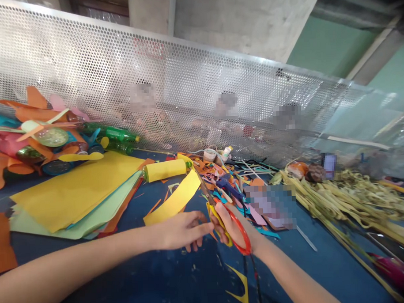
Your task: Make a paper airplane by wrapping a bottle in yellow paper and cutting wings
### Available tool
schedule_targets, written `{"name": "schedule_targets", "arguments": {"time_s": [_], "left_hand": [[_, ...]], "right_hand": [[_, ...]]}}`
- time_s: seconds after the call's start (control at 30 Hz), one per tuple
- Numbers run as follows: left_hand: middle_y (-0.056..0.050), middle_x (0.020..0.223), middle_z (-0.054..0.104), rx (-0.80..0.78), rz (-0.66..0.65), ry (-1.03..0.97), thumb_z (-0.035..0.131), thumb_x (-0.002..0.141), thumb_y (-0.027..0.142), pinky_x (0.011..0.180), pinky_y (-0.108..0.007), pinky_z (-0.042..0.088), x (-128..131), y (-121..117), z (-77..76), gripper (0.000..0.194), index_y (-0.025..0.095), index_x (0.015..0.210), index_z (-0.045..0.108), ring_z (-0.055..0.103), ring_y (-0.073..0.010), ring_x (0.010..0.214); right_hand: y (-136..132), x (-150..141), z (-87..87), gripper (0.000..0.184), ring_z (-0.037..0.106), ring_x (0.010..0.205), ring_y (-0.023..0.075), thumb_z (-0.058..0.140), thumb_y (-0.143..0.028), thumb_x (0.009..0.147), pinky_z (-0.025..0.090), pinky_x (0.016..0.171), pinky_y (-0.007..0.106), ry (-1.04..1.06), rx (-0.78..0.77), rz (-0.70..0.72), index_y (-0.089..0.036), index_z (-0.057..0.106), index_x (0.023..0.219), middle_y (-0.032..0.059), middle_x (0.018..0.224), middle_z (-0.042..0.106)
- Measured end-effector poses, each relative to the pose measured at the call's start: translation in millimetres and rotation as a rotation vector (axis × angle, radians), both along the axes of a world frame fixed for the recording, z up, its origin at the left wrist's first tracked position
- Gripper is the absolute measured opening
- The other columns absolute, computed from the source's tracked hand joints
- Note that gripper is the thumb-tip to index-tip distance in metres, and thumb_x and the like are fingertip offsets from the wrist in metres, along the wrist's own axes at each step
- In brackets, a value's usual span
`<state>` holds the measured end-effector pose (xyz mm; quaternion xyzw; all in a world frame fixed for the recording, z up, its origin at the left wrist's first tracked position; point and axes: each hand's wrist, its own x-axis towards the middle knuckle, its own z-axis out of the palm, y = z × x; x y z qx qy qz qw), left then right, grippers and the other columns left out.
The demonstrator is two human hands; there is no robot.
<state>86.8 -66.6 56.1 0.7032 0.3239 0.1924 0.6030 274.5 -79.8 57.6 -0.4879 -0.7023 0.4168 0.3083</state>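
My right hand is wrapped around a pair of scissors with red and yellow handles. The blades point away from me, their tips beside the upper end of a curved yellow paper strip. My left hand reaches in from the left, fingers apart and loosely bent, with nothing visible in it; its fingertips come close to the scissor handles. Behind the strip lies a green bottle wrapped in yellow paper. A thin curved yellow paper offcut rests on the blue table nearer to me.
Stacked coloured paper sheets lie left, before bottles with paper petals and a green bottle. Paper scraps surround a blue glue gun. Dried leaf strips spread right. A perforated metal screen stands behind, people beyond it.
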Motion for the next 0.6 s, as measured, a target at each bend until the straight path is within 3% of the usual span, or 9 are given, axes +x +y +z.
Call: {"name": "schedule_targets", "arguments": {"time_s": [0.1,0.17,0.27,0.37,0.6], "left_hand": [[-0.001,0.075,0.056,-0.147,0.112,-0.177,0.052,0.078,0.063,0.048,-0.025,0.045,7,0,-14.1,0.047,0.021,0.098,0.048,0.058,-0.0159,0.059],[-0.001,0.079,0.055,-0.115,0.212,-0.325,0.05,0.079,0.063,0.058,-0.029,0.048,7,5,-15.9,0.046,0.021,0.097,0.048,0.059,-0.0167,0.067],[-0.003,0.082,0.056,0.039,0.284,-0.476,0.053,0.081,0.057,0.071,-0.031,0.047,3,10,-10.2,0.04,0.019,0.095,0.05,0.057,-0.0174,0.076],[-0.003,0.082,0.056,0.101,0.303,-0.577,0.055,0.082,0.054,0.073,-0.031,0.047,-1,10,-1.5,0.037,0.018,0.092,0.054,0.056,-0.0168,0.076],[-0.004,0.078,0.062,-0.034,0.613,-0.718,0.061,0.081,0.042,0.067,-0.029,0.05,-1,7,13.3,0.028,0.015,0.086,0.061,0.058,-0.0154,0.071]], "right_hand": [[-8,-6,2.6,0.054,0.044,0.037,0.0103,0.026,-0.065,0.089,0.037,0.037,0.023,0.07,0.052,0.009,-0.021,0.04,0.06,-0.0051,0.045,0.039],[-11,-9,3.3,0.056,0.044,0.037,0.0097,0.024,-0.067,0.088,0.037,0.038,0.022,0.15,0.052,0.002,-0.021,0.042,0.063,-0.0049,0.047,0.041],[-15,-14,2.3,0.057,0.043,0.038,0.0088,0.027,-0.071,0.084,0.038,0.039,0.022,0.271,0.047,-0.024,-0.02,0.043,0.065,-0.0051,0.05,0.041],[-16,-18,-2.2,0.058,0.039,0.037,0.0086,0.028,-0.075,0.081,0.039,0.039,0.023,0.327,0.032,-0.038,-0.021,0.043,0.068,-0.0061,0.05,0.038],[-19,-26,-9.9,0.057,0.038,0.039,0.0087,0.028,-0.074,0.082,0.045,0.047,0.026,0.302,0.067,-0.042,-0.021,0.041,0.067,-0.006,0.05,0.036]]}}
